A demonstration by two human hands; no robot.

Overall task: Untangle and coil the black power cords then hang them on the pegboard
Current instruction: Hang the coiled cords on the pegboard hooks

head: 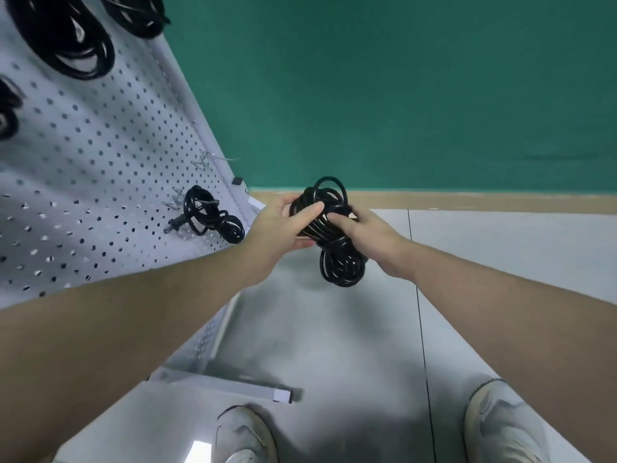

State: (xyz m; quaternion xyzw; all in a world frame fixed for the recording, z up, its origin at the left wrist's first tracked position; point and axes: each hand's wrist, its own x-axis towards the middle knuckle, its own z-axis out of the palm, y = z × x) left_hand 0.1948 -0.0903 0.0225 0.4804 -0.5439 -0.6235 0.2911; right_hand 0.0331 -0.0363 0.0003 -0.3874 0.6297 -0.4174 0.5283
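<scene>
A coiled black power cord [339,262] is held in front of me above the floor, wound into a figure-eight bundle. My left hand [283,225] grips its middle from the left, thumb across the strands. My right hand [362,228] grips the same waist from the right, fingers curled into the coil. The white pegboard [100,168] stands at the left. A small coiled cord [213,213] with its plug hangs on a low hook. Larger black coils [73,38] hang near the top.
A bare metal hook [213,157] sticks out of the pegboard's right edge above the small cord. The pegboard's white foot bar [233,387] lies on the grey tiled floor by my shoes [243,436]. A green wall [400,88] stands behind.
</scene>
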